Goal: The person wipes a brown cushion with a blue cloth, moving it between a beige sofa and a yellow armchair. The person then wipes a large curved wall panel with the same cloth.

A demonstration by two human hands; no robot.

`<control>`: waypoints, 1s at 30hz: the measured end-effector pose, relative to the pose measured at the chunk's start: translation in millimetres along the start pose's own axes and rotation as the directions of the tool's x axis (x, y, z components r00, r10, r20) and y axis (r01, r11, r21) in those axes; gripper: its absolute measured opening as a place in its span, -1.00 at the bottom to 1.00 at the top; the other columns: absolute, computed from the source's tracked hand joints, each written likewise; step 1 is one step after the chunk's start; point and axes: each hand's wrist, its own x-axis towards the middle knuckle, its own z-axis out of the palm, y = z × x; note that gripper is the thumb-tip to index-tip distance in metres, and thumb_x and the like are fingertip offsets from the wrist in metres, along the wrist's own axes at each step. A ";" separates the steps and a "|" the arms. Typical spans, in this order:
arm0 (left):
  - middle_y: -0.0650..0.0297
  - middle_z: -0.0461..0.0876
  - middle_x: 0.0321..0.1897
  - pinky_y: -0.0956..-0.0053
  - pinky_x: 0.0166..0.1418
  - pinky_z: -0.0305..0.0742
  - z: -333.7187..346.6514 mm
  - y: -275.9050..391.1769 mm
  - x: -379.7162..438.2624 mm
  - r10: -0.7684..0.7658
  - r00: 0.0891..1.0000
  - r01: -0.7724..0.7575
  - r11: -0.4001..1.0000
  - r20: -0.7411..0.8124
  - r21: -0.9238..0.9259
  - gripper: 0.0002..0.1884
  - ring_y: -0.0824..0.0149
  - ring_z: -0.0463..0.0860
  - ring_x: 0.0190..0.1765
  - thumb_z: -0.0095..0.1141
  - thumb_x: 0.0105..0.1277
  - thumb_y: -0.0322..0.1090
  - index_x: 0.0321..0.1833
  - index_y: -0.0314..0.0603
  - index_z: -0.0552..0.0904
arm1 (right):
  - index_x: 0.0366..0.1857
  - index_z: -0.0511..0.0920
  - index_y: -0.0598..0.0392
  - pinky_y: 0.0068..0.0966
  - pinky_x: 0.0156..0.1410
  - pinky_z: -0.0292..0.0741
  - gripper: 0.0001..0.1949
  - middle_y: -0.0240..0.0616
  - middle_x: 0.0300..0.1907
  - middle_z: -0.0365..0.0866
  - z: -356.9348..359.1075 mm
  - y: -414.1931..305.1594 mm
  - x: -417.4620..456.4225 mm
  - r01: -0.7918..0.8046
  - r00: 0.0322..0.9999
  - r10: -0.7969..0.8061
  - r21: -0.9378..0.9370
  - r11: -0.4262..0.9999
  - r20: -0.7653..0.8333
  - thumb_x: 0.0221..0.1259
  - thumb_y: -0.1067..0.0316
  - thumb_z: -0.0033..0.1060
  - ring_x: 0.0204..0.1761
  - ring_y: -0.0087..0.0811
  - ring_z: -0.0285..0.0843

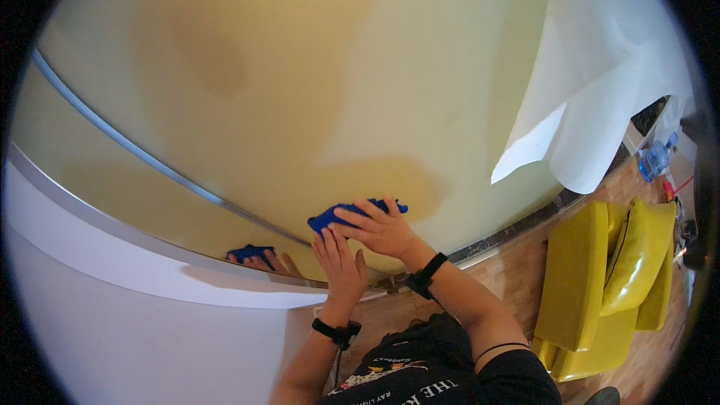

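A blue cloth (pixel 332 215) lies bunched against a yellowish wall (pixel 427 95). My right hand (pixel 381 226) presses it to the wall, with the fingers spread across the cloth. My left hand (pixel 339 263) is just below and to the left, its fingertips at the cloth's lower edge and its palm towards the wall. A black strap is around each wrist. A shiny strip (pixel 225 247) beside the wall's left edge reflects the cloth and fingers. A loose white sheet (pixel 585 84) hangs from the wall at the right, its lower end curling away.
A bluish trim strip (pixel 129 143) runs down the wall at the left, beside a white wall (pixel 140 326). Dark skirting (pixel 506 230) follows the wall's base. A yellow armchair (pixel 574 281) with a cushion and a blue water bottle (pixel 655 160) stand on the wood-patterned floor at the right.
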 end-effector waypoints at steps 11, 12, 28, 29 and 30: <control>-0.16 0.10 0.75 -0.45 0.70 -0.31 -47.9 81.7 144.3 0.186 0.943 -0.189 0.982 -0.275 0.017 -0.28 -0.36 -0.01 0.77 0.20 0.51 -0.26 0.69 -0.30 0.30 | 0.25 0.69 -0.66 0.30 0.72 -0.31 -0.59 -0.67 0.56 0.50 -83.3 92.8 100.9 -0.165 0.925 0.161 0.018 0.986 -0.344 0.33 0.08 0.30 0.65 -0.26 0.25; -0.15 0.11 0.75 -0.45 0.71 -0.31 -47.5 85.1 152.5 0.207 0.931 -0.206 0.978 -0.299 0.035 -0.29 -0.35 0.00 0.77 0.21 0.51 -0.27 0.68 -0.29 0.32 | 0.25 0.69 -0.68 0.29 0.73 -0.30 -0.59 -0.68 0.54 0.51 -91.3 99.0 104.5 -0.182 0.927 0.176 0.013 0.983 -0.330 0.33 0.08 0.31 0.65 -0.22 0.25; 0.16 0.37 0.63 -0.34 0.74 -0.10 49.0 43.1 56.8 0.327 0.937 -0.305 0.938 -0.125 0.166 -0.54 -0.14 0.17 0.74 0.19 0.48 -0.38 0.44 -0.03 0.62 | 0.27 0.64 -0.70 0.32 0.73 -0.26 -0.53 -0.56 0.50 0.49 -36.7 80.7 -40.6 -0.201 0.967 0.207 0.054 0.978 -0.147 0.28 0.04 0.46 0.67 -0.07 0.15; 0.17 0.37 0.63 -0.35 0.74 -0.10 53.1 38.3 48.9 0.342 0.936 -0.325 0.930 -0.079 0.174 -0.54 -0.12 0.17 0.75 0.18 0.48 -0.38 0.44 -0.01 0.63 | 0.31 0.62 -0.67 0.34 0.73 -0.26 -0.50 -0.53 0.52 0.46 -30.9 74.4 -53.8 -0.240 0.961 0.250 0.097 0.966 -0.121 0.26 0.03 0.48 0.68 -0.03 0.12; 0.21 0.40 0.62 -0.37 0.73 -0.12 56.5 33.4 38.7 0.330 0.943 -0.324 0.939 -0.038 0.116 -0.54 -0.08 0.18 0.75 0.14 0.50 -0.37 0.45 0.04 0.64 | 0.34 0.59 -0.65 0.36 0.73 -0.25 -0.46 -0.49 0.55 0.42 -24.6 65.7 -66.9 -0.284 0.950 0.298 0.138 0.949 -0.092 0.25 0.02 0.51 0.69 0.00 0.10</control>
